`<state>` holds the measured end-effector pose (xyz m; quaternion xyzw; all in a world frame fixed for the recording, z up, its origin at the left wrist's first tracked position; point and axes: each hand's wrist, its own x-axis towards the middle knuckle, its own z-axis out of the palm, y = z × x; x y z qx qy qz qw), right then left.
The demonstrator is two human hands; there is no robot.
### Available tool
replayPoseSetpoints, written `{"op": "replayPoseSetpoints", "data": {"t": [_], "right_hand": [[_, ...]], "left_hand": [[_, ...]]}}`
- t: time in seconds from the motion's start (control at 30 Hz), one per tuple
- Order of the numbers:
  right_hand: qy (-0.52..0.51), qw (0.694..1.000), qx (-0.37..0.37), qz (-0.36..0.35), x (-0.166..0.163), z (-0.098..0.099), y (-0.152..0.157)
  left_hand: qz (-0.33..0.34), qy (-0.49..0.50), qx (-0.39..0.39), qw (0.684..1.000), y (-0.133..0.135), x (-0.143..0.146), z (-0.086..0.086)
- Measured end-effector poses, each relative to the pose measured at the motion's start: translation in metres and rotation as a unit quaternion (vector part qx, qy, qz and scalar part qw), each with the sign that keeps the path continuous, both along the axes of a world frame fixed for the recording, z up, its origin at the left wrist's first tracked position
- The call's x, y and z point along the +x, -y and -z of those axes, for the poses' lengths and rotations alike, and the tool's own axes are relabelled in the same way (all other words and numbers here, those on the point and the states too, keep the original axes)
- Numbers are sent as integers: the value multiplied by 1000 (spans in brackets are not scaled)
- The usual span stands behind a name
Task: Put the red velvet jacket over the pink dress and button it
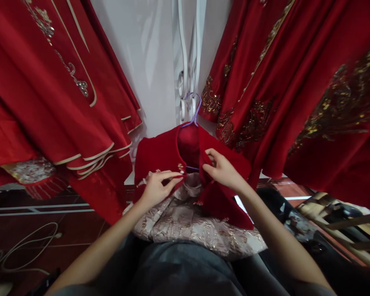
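A red velvet jacket hangs on a purple wire hanger right in front of me, over a pale brocade garment that spreads across my lap. My left hand pinches the jacket's left front edge near a small decorative clasp. My right hand grips the right front edge beside the neckline, fingers closed on the cloth. The two hands sit close together at the jacket's opening.
Red embroidered gowns hang at the left and right. A white wall with a white scrolled rack stands behind. A white cable lies on the dark red floor at lower left. Clutter lies at lower right.
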<state>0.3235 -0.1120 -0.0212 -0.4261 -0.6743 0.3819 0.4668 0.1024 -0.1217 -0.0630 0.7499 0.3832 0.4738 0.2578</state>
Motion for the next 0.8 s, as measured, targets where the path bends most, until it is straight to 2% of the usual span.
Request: {"op": "replayPoseSetpoints", "data": {"t": [0.1,0.17,0.3,0.43,0.63,0.8], "right_hand": [[-16,999,22,-17,-9,2,3],[-31,999,26,-20,-6,6,4],[-38,999,-8,-19,13,14,8],[-13,1000,3,6,21,19,14],[-127,991,-19,-33,7,28,10],[-103,994,26,10,-2,40,1]], "left_hand": [[28,53,-14,998,-2,26,-3],[35,77,-25,996,-6,33,-2],[48,81,-35,995,-8,30,3],[36,92,-41,994,-8,29,5],[54,212,-146,965,-18,37,10],[62,235,-197,950,-21,37,18]]}}
